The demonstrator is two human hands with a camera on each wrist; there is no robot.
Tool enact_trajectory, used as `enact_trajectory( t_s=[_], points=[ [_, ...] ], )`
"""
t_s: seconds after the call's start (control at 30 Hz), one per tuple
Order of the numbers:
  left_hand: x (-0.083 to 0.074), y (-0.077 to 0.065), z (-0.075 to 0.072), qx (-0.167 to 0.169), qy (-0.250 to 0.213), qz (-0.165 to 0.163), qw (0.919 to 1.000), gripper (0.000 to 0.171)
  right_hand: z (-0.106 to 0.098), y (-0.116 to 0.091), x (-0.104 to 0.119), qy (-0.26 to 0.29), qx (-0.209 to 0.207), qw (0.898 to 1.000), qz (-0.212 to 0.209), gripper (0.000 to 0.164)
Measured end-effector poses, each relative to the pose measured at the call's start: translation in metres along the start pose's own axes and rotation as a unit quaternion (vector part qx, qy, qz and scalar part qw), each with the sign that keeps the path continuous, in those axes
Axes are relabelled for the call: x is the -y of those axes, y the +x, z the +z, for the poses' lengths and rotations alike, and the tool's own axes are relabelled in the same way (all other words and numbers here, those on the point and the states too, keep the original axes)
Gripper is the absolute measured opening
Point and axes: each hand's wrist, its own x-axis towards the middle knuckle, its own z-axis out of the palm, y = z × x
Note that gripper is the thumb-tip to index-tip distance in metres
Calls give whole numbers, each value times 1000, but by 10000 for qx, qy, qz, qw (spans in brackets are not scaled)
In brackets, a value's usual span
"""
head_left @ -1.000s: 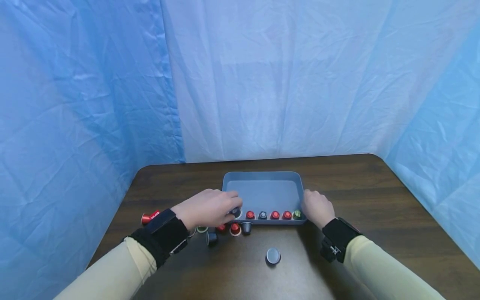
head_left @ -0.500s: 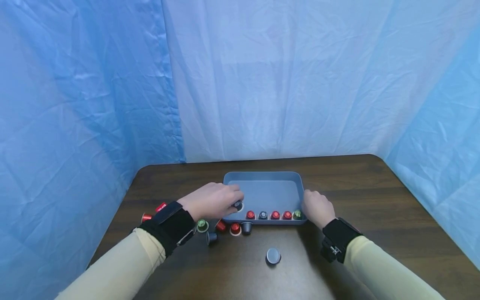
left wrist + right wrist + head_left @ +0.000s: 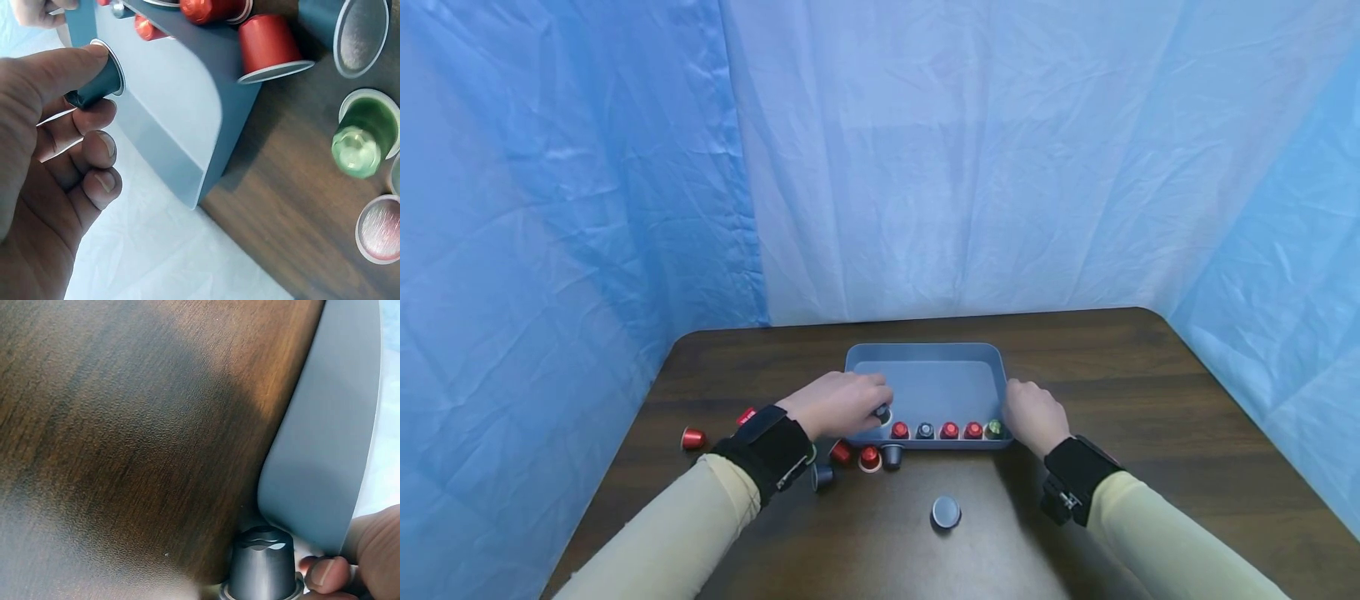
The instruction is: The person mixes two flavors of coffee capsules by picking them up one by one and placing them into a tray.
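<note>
Between thumb and fingers, my left hand pinches a dark teal coffee capsule, tilted on its side in the left wrist view, at the tray's left end. Inside the blue-grey tray, along its front wall, stands a row of capsules: red, dark, more red ones and a green capsule at the right. My right hand grips the tray's right wall; its fingers are partly hidden. In the right wrist view a black capsule stands upright beside the fingers, close to the tray's corner.
Before the tray lie loose capsules: red, dark and dark lying sideways. A silver-lidded capsule is nearer me. Red capsules lie at left. Blue sheets hang behind the wooden table.
My left hand has shifted rightward with the dark capsule held, further over the tray's left end. The right hand keeps its place on the tray.
</note>
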Motion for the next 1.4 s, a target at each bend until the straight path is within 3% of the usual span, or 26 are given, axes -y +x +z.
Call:
enact_trajectory(
  t_s=[0.6, 1.4],
  points=[
    [5, 13, 36, 282, -81, -230, 9993, 22, 0, -1, -1, -19, 34, 10000, 39, 23],
    [7, 22, 46, 637, -544, -502, 9952, 22, -1, -1, -1, 1, 33, 10000, 42, 24]
  ],
)
